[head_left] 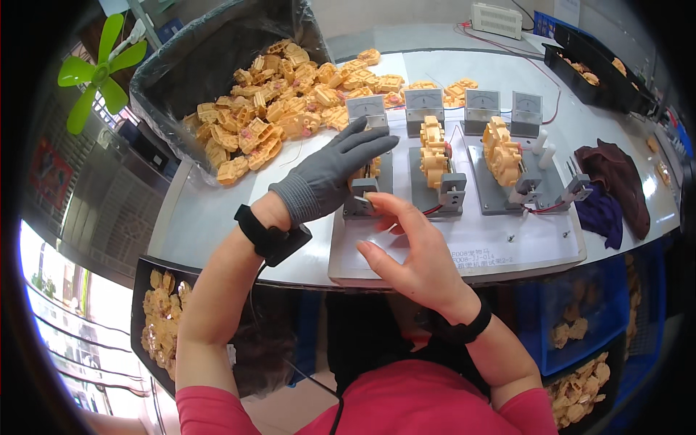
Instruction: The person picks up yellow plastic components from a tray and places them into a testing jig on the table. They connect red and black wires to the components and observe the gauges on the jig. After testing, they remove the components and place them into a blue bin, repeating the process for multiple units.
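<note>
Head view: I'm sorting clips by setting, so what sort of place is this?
Probably a factory test bench: a heap of orange plastic parts, a white board with grey clamp fixtures, and analog meters.

Four meters [425, 101], three grey fixtures [435, 190]

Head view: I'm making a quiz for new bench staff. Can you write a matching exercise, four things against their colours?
Things:
1. glove on the left hand
2. small fan
3. loose pile of plastic gear housings
4. crumpled cloth

Colours:
A. bright green
B. dark maroon
C. grey
D. yellow-orange

Pairs: 1-C, 2-A, 3-D, 4-B
</note>
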The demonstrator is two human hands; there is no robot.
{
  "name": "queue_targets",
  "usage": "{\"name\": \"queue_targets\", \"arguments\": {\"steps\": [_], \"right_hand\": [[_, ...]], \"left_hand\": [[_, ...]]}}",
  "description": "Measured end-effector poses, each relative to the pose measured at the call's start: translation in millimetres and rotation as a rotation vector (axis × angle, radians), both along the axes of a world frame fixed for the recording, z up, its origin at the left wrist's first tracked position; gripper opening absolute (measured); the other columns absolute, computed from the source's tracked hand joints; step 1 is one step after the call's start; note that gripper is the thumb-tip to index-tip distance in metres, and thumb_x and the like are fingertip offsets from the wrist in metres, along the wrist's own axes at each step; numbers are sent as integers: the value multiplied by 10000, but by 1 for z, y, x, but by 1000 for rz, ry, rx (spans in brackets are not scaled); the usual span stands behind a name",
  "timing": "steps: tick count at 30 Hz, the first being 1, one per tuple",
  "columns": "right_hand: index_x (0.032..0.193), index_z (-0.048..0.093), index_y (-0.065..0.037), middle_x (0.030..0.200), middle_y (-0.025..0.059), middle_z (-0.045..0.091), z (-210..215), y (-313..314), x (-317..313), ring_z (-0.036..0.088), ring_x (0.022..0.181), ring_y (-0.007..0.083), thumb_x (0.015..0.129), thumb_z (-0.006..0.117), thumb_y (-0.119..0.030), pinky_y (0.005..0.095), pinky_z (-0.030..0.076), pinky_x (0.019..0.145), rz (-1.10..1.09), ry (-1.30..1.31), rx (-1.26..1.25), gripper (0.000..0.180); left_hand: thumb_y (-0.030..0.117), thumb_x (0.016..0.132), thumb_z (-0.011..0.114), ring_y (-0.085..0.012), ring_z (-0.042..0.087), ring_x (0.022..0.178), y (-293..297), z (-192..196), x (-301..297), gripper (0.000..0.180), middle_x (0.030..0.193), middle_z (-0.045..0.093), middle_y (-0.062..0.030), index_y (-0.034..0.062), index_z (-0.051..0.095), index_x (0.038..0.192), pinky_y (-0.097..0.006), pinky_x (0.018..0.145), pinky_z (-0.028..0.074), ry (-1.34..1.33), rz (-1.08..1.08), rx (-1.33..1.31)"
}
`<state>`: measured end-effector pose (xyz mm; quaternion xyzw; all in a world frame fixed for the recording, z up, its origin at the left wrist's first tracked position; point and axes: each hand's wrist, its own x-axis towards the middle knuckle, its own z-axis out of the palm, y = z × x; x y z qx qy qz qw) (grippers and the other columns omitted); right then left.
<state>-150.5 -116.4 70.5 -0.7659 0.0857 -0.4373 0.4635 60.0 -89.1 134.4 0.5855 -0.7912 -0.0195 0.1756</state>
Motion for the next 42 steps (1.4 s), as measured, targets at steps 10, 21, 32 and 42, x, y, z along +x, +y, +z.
{"name": "queue_targets", "arguments": {"steps": [10,21,32,42], "right_hand": [[1057,609,-33,988,119,616,-7,-1,1,592,895,300,831,705,-57,384,485,808,-75,-63,-141,247],[940,637,-83,861,60,609,-2,0,1,594,799,262,764,756,-46,368,471,735,-84,27,-293,215],[947,664,-92,859,34,612,-7,-6,0,581,750,227,754,778,-40,338,440,662,10,24,-245,230],[935,662,-86,873,44,616,7,-17,-42,601,801,251,763,757,-48,355,461,718,-166,19,-360,201]], "left_hand": [[131,834,651,-309,305,1467,54,-2,73,741,1557,345,-171,106,367,1517,-391,1183,279,94,500,53],[293,812,685,-370,311,1437,-54,-48,194,753,1554,354,-166,151,389,1489,-432,1169,329,-299,838,124],[240,843,685,-343,447,1374,-51,-73,198,807,1479,457,-224,89,300,1536,-361,1133,368,7,829,225],[347,915,637,-382,431,1359,47,-80,119,747,1472,437,-255,49,317,1520,-412,1121,362,-82,704,160]]}}
